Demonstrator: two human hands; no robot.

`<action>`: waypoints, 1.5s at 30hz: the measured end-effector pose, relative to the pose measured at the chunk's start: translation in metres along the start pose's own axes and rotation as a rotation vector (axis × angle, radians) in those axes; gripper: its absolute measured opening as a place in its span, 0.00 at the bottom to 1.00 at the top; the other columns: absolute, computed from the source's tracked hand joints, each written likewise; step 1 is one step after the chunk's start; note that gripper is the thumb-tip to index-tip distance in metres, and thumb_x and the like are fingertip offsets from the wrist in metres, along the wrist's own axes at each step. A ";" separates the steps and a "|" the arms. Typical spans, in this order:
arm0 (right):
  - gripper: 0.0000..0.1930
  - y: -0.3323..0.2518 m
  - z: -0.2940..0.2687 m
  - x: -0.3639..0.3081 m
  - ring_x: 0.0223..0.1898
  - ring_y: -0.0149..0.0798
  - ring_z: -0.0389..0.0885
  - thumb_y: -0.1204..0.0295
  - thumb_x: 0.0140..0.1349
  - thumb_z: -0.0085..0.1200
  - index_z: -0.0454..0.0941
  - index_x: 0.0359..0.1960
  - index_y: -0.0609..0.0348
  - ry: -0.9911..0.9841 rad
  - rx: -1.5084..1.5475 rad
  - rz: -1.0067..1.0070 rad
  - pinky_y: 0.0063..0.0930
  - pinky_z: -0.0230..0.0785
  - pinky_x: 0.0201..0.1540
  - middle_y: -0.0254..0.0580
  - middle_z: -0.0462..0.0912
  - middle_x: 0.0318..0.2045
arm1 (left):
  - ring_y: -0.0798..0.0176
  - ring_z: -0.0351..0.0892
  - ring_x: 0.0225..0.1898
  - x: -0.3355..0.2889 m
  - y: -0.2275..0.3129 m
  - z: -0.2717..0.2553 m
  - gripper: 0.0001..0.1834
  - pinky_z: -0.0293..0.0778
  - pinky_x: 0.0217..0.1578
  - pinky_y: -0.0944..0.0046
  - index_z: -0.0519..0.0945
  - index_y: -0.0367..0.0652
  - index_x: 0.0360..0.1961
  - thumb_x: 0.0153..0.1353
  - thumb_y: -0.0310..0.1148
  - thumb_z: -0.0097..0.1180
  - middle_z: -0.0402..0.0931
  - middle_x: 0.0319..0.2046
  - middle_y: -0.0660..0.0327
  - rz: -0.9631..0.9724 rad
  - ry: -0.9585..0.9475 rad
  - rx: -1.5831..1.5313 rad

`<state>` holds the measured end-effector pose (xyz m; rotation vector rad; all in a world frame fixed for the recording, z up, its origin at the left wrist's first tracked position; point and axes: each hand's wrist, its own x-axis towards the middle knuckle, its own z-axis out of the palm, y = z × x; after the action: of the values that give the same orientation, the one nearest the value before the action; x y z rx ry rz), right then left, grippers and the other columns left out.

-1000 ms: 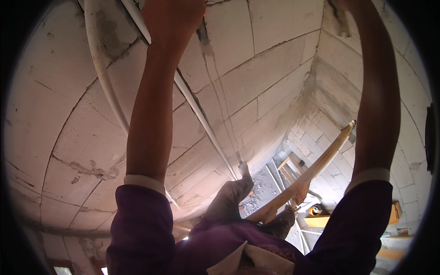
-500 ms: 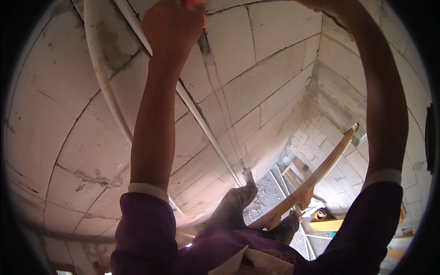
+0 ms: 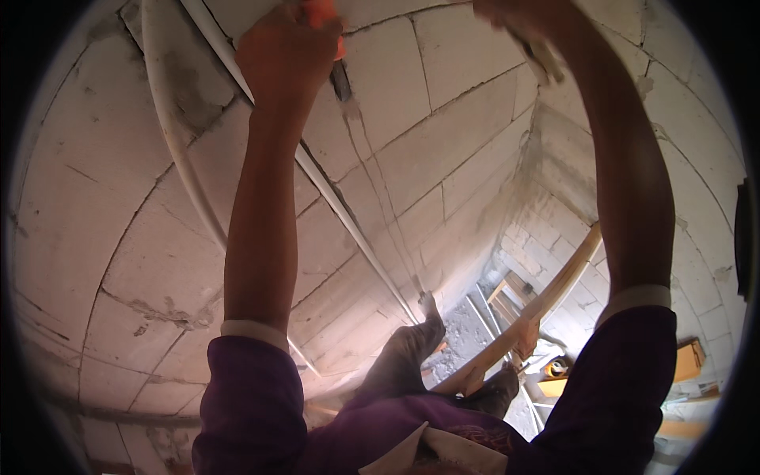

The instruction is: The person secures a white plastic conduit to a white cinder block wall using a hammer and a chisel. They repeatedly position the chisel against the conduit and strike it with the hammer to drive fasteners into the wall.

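Observation:
At the top, my left hand (image 3: 289,51) is closed round an orange grip (image 3: 321,16) of a tool, held against the block wall (image 3: 388,71). The tool's working end is out of sight. Just below the grip, a dark narrow strip (image 3: 341,81) on the wall lines up with two parallel scored lines running down. My right hand (image 3: 530,16), raised at the upper edge and blurred, is closed on a stick-like tool handle (image 3: 542,59). Its butt end sticks out below the hand; the head of that tool is outside the picture.
A white pipe (image 3: 340,202) and a thicker pale conduit (image 3: 170,119) run along the wall. A long wooden beam (image 3: 546,301) slants up beside my legs. Rubble (image 3: 463,336), a tape roll (image 3: 557,367) and yellow-orange boards (image 3: 685,360) lie below.
My right hand and forearm have swung left toward my left hand, bringing the handle's end into view. My left hand keeps its hold, shifted slightly left in the picture as the view moves a little.

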<state>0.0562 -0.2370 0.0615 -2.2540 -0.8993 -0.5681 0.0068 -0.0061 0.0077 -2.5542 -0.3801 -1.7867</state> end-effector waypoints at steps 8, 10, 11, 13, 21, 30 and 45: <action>0.08 -0.001 -0.024 -0.029 0.27 0.41 0.80 0.79 0.54 0.56 0.78 0.37 0.65 -0.026 0.116 0.129 0.38 0.70 0.29 0.48 0.79 0.24 | 0.60 0.88 0.39 -0.030 0.004 0.009 0.27 0.83 0.42 0.63 0.82 0.35 0.47 0.49 0.39 0.77 0.86 0.36 0.57 0.113 0.044 -0.332; 0.07 0.016 -0.026 -0.034 0.22 0.33 0.75 0.78 0.55 0.58 0.76 0.35 0.64 0.011 0.188 0.165 0.34 0.66 0.24 0.40 0.75 0.20 | 0.61 0.87 0.43 -0.057 0.011 0.002 0.27 0.83 0.44 0.62 0.79 0.34 0.50 0.52 0.34 0.76 0.86 0.40 0.55 0.196 -0.090 -0.514; 0.07 0.021 -0.024 -0.037 0.21 0.33 0.75 0.78 0.55 0.59 0.76 0.35 0.63 0.056 0.226 0.186 0.33 0.65 0.24 0.39 0.74 0.19 | 0.61 0.87 0.45 -0.065 0.012 -0.001 0.27 0.84 0.45 0.62 0.78 0.33 0.52 0.53 0.31 0.75 0.86 0.42 0.54 0.236 -0.159 -0.601; 0.07 0.026 -0.019 -0.044 0.19 0.33 0.73 0.77 0.55 0.60 0.75 0.34 0.62 0.145 0.303 0.222 0.33 0.65 0.23 0.37 0.73 0.18 | 0.62 0.88 0.43 -0.059 -0.006 -0.006 0.23 0.85 0.44 0.62 0.80 0.36 0.50 0.56 0.31 0.74 0.86 0.42 0.54 0.167 -0.074 -0.752; 0.09 0.043 -0.026 -0.059 0.18 0.32 0.72 0.76 0.55 0.62 0.73 0.33 0.61 0.032 0.258 0.189 0.32 0.64 0.22 0.35 0.72 0.18 | 0.65 0.87 0.44 -0.023 -0.023 -0.037 0.22 0.82 0.49 0.66 0.79 0.33 0.51 0.57 0.29 0.72 0.86 0.42 0.55 0.025 -0.079 -0.852; 0.09 0.041 -0.015 -0.064 0.21 0.33 0.73 0.77 0.54 0.62 0.75 0.34 0.62 -0.012 0.266 0.270 0.32 0.65 0.24 0.35 0.74 0.20 | 0.62 0.87 0.42 -0.032 -0.020 -0.003 0.24 0.81 0.47 0.65 0.80 0.30 0.49 0.55 0.34 0.72 0.86 0.40 0.53 0.090 -0.040 -0.651; 0.09 0.018 -0.011 -0.062 0.29 0.41 0.79 0.77 0.53 0.60 0.78 0.36 0.67 -0.090 0.115 0.126 0.40 0.68 0.33 0.47 0.80 0.25 | 0.59 0.88 0.43 -0.020 -0.012 0.003 0.27 0.80 0.48 0.62 0.81 0.33 0.50 0.57 0.43 0.71 0.87 0.42 0.52 0.168 -0.011 -0.317</action>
<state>0.0263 -0.2831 0.0258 -2.2272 -0.8050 -0.3520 0.0008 0.0016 -0.0134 -2.6966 0.1269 -1.9032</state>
